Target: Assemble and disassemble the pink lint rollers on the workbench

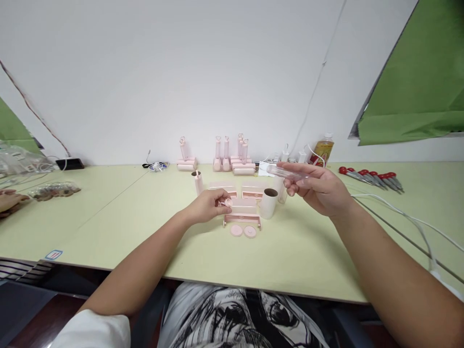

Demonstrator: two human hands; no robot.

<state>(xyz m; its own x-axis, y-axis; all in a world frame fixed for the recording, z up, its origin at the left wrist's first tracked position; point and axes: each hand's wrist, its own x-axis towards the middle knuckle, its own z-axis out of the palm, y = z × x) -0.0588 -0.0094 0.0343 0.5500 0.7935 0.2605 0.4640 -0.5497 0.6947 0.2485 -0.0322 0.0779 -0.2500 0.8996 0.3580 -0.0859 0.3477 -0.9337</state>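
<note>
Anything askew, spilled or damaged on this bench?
Nothing stands out as spilled or damaged. The two pink discs lie flat, and the nearest white roll stands upright. The drink bottle at back right looks tilted, possibly lens distortion.

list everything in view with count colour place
table: one, yellow-green, across view
wall: one, white, behind
cloths: two, green, upper right, left edge
rollers: several, pink, table's back
hollow rolls: at least two, pale, mid-table
frames: at least three, pink, mid-table
discs: two, pink, before nearest frame
tools: several, red-and-grey, right
bottle: one, amber, back right
cables: several, mostly white, back and sides
device: one, black, back left
bagged items: several, brownish, left
small part: one, pink, in left hand
slim piece: one, clear, in right hand
co-worker's hand: one, left edge
garment: one, black-and-white, bottom
sleeve: one, white, lower left
hands: two, bare, over table
</note>
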